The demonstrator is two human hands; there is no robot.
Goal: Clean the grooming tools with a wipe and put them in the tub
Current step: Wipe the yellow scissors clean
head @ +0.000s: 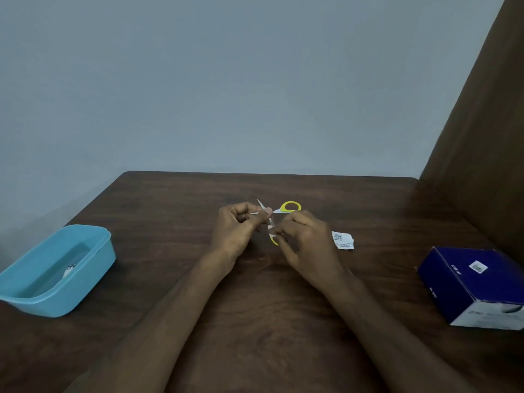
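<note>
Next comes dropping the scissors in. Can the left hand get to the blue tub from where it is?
Probably yes. The blue tub sits open-topped at the table's left edge, on the left hand's own side, with only bare table between them. That hand now grips the scissors.

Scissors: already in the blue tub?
No, the scissors are held over the table by both the left hand and right hand, well apart from the blue tub.
</note>
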